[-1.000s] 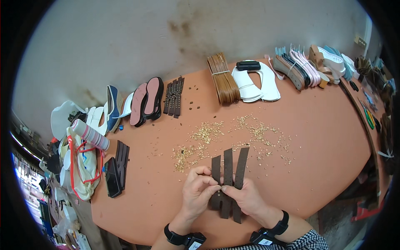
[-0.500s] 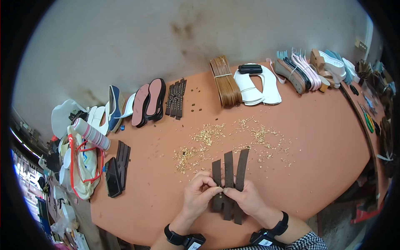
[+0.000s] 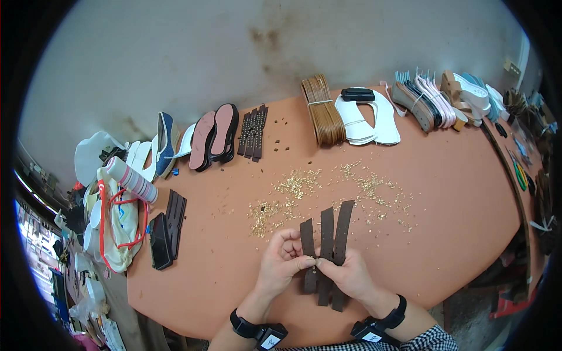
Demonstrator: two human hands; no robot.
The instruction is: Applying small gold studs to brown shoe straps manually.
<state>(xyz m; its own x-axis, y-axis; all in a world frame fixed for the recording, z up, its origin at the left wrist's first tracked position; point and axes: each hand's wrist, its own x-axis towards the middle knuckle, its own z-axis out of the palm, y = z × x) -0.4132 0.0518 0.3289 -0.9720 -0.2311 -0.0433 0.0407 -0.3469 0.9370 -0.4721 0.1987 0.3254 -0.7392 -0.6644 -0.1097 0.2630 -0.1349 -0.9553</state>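
Between my hands is a dark brown strap piece [image 3: 326, 231] with three long strips, held up over the near part of the table. My left hand [image 3: 282, 263] pinches its left strip with thumb and finger. My right hand [image 3: 351, 276] grips the middle and right strips, and its thumb tip almost meets the left thumb. One or two tiny gold studs [image 3: 314, 267] show on the left strip by the thumbs. Beyond my hands, loose gold studs [image 3: 297, 182] lie in scattered heaps. The fingers behind the strips are hidden.
Studded dark straps [image 3: 253, 133], pink-topped soles [image 3: 223, 133] and a blue shoe [image 3: 165, 143] line the far left. A phone [image 3: 160, 241] lies by dark straps at left. Brown strip bundle [image 3: 323, 117], white cutouts [image 3: 384, 123] and wedge soles [image 3: 414, 108] stand along the back.
The view has shifted slightly. My left fingers have opened out a little behind the left strip, and the strap piece is tilted slightly differently. Both hands keep their hold.
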